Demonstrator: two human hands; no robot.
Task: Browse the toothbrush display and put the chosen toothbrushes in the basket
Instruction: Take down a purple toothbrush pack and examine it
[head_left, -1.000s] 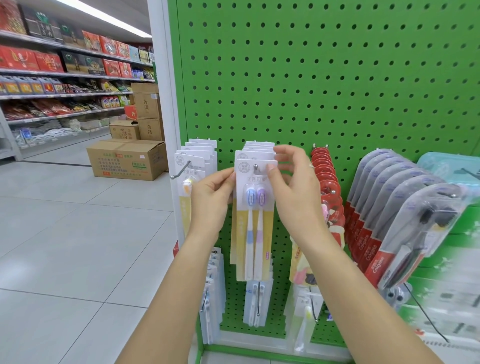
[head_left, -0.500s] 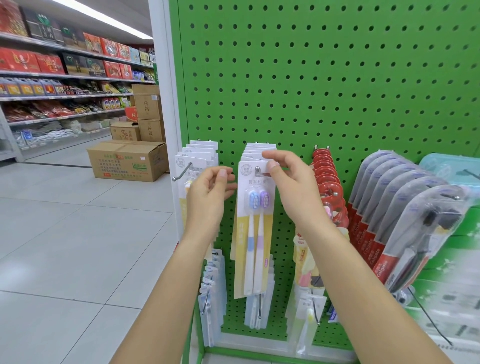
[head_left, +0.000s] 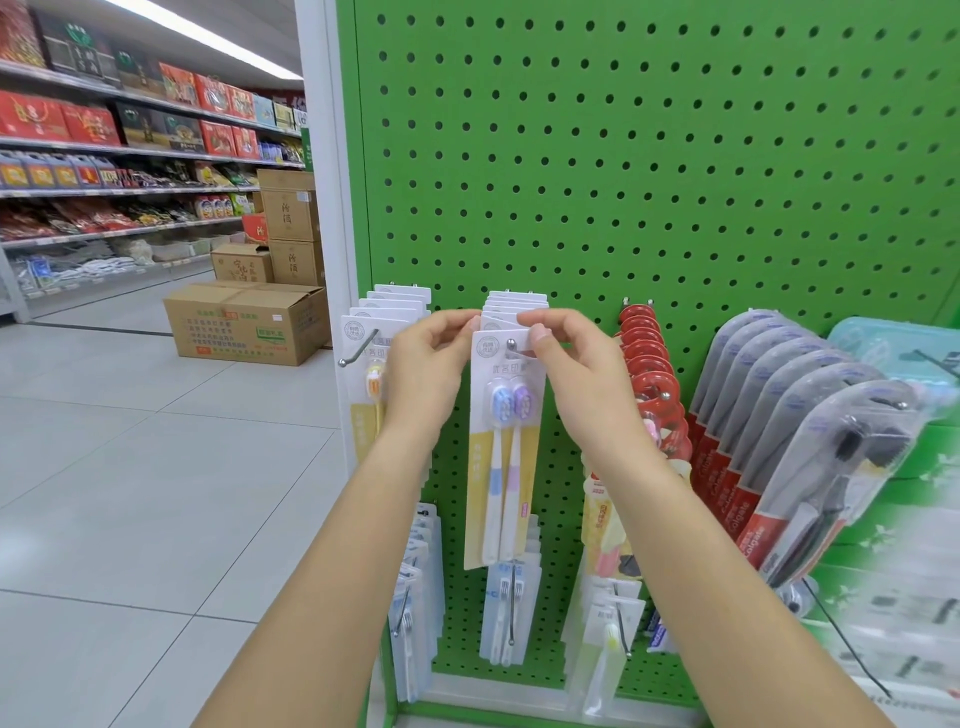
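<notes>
Twin-toothbrush card (head_left: 501, 457), light and flexible, hangs on its hook (head_left: 511, 347); your left hand (head_left: 431, 374) and right hand (head_left: 566, 364) pinch its top corners, so slide it off gently.

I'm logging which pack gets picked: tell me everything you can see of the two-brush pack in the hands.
The pack is a tall white and yellow card with a clear blister holding two upright toothbrushes, one blue, one purple, heads up. It hangs frontmost on a metal hook on the green pegboard. The left hand pinches its top left corner, and the right hand pinches its top right by the hook.
</notes>
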